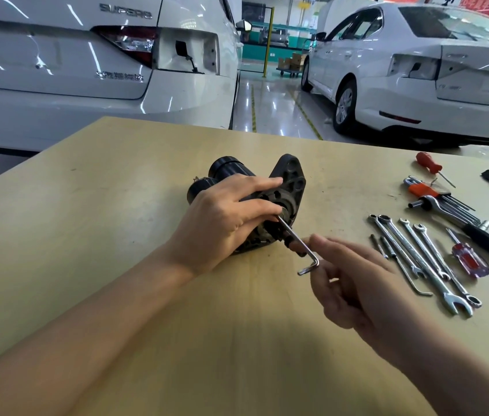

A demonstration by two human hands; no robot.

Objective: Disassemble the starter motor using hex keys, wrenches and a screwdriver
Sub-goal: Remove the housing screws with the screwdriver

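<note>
Nearest, the right hand [354, 283] is loosely spread, fingers relaxed, fingertips touching the bent end of a hex key [298, 247] that sticks into the starter motor [273, 187]. The left hand [225, 217] grips the motor, which lies mid-table [117, 181]. To the right lie wrenches [423, 259] and a red-handled screwdriver [470, 259]. Beyond stand white cars [87, 70].
</note>
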